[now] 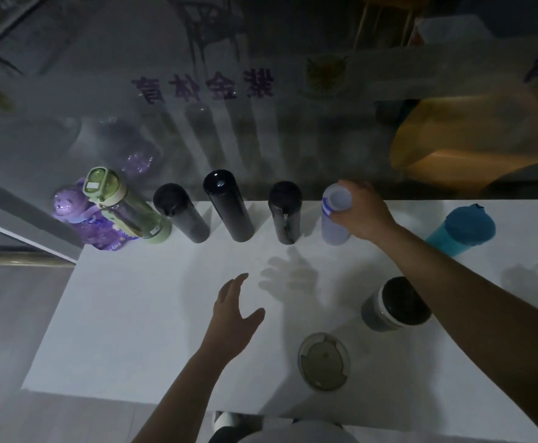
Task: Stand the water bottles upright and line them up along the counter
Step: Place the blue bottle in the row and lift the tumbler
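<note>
Dim room, white counter (133, 314) against a glass wall. My right hand (362, 212) wraps the top of the pale bottle (333, 225), fingers curled on its neck, at the right end of the row, just right of the third black flask (285, 212). Left hand (232, 314) hovers, fingers spread, empty. I'd seat the base flat, match the row's spacing, then let go straight up. Teal bottle (461, 230) further right looks next.

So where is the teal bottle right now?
In the head view, the teal bottle stands at the counter's far right, just beyond the right hand gripping the white bottle.
</note>
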